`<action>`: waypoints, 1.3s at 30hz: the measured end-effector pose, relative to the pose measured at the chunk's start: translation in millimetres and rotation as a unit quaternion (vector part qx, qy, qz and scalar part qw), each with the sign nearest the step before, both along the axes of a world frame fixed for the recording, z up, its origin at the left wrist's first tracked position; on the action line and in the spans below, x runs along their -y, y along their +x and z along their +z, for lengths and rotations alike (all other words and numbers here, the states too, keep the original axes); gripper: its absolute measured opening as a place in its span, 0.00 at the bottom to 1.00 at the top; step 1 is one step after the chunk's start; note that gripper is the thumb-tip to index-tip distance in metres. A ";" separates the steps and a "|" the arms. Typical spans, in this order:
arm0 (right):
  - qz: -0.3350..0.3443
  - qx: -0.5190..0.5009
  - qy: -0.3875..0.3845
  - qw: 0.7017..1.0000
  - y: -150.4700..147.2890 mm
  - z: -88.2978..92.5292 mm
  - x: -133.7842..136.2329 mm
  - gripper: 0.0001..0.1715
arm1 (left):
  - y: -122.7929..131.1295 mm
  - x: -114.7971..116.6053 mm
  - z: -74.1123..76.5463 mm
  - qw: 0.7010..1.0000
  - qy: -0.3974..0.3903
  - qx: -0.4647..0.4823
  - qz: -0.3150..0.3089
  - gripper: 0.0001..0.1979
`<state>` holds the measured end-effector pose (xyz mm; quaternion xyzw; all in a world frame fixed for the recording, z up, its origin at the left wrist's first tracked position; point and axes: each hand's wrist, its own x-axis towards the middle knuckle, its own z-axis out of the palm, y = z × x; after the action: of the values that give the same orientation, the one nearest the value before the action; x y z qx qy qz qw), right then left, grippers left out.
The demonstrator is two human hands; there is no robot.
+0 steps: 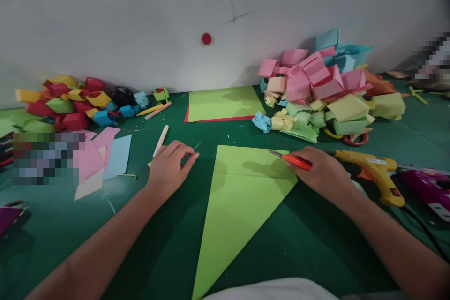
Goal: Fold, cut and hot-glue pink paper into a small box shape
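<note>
A light green sheet of paper (239, 206) lies in front of me, folded to a point near my body, with a crease across its upper part. My right hand (318, 166) rests at its upper right corner, closed around a red-orange craft knife (297, 161) whose blade points left over the sheet. Left of the paper, my left hand (172, 161) hovers just above the green table, thumb and forefinger pinched on a thin pale strand (197, 146). Close beside that hand lies a white stick (161, 140).
Green and red sheets (225, 103) lie by the wall. Folded paper pieces are heaped at right (316, 79) and left (70, 103). A yellow glue gun (379, 168) with a cord is beside my right forearm. Pink and blue papers (117, 157) lie left.
</note>
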<state>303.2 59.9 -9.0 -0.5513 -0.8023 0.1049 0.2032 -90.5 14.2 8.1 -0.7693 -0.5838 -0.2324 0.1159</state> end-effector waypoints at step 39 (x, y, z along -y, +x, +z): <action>-0.179 -0.113 -0.043 0.976 32.0 28.4 -1.8 0.33 | 8.3 4.0 -1.1 0.999 0.013 -0.026 -0.040 0.13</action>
<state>335.1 61.6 19.4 -0.6791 -0.6568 0.1632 0.2841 -82.2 10.2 7.0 -0.7963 -0.5461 -0.2241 0.1322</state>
